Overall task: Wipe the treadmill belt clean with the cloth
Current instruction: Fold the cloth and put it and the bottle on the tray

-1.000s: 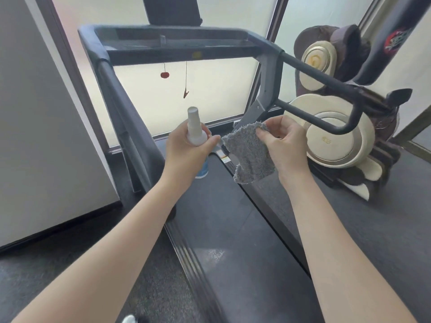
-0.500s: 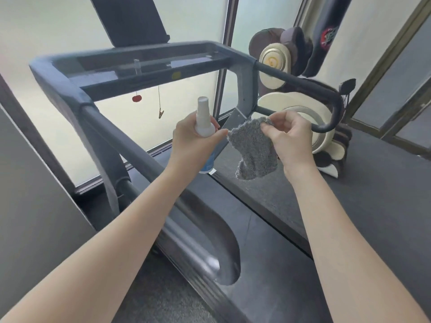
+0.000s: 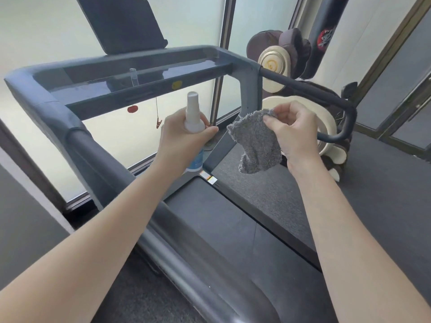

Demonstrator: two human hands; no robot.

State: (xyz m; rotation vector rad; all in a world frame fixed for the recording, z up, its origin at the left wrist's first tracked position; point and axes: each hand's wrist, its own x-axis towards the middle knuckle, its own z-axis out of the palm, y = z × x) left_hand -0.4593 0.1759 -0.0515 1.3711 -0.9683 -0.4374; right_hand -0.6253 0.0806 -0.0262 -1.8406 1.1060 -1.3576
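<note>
Through the head camera I look down past two bare arms at a treadmill. The left hand (image 3: 184, 136) is wrapped round a spray bottle (image 3: 193, 113), with the fingers curled tight on its body. The bottle stands upright. Its white top pokes up above the hand and a bit of blue label shows below. The right hand (image 3: 296, 134) pinches the top edge of a fuzzy grey cloth (image 3: 256, 143) between thumb and fingers, and the rest of the cloth hangs down loose beside the palm. The two hands are near each other but I see a gap between them. The cloth is up in the air, well above the treadmill belt (image 3: 224, 229), and does not touch it. The belt is dark and flat and lies low between the arms. A shiny grey side rail (image 3: 182, 264) runs along its left edge. A thick grey frame bar (image 3: 140, 89) goes across the front of the treadmill, and a dark screen (image 3: 121, 24) stands tilted on top of it. Under the bar hang a round red tag (image 3: 132, 109) and a small red clip (image 3: 158, 123) on a cord. On the right, behind the black handrail (image 3: 326, 94), a brown and cream chair (image 3: 279, 59) stands on the dark floor (image 3: 384, 194). Behind it all is a pale, cloudy window (image 3: 46, 31).
</note>
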